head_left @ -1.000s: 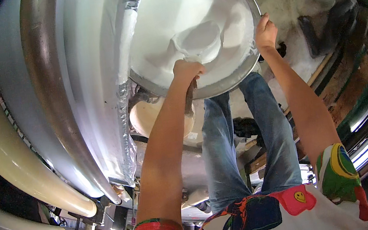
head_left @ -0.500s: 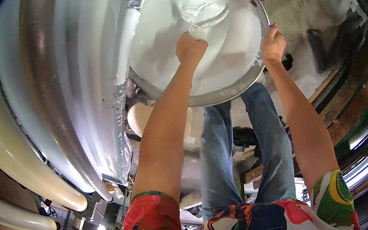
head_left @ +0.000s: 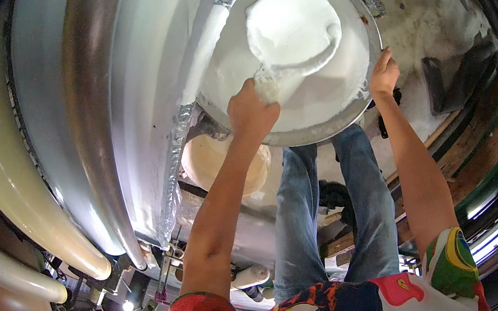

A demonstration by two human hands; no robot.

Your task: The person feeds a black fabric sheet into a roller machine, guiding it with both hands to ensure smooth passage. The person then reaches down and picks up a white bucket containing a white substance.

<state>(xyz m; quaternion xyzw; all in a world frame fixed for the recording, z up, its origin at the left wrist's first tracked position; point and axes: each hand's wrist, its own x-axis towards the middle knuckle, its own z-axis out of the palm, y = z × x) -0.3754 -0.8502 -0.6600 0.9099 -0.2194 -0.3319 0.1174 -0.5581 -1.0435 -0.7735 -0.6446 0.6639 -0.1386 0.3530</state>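
Note:
My left hand is closed round the short pale handle of a scoop, a round dipper coated and filled with thick white liquid. The scoop is raised at the surface of the white liquid in a large round metal tub; its underside cannot be made out. My right hand grips the right side of the metal tub's rim, fingers wrapped over the edge. The tub stands just in front of my legs, slightly right of the rollers.
Long shiny rollers run along the left, their foil-wrapped edge close to the tub. A cream bucket sits below my left forearm. Stained floor lies to the right, with a dark angled piece and wooden boards.
My left hand has drawn back toward me and left, bringing the scoop up out of the liquid, full. The tub appears slightly lower and further right in view; my right hand still holds its rim.

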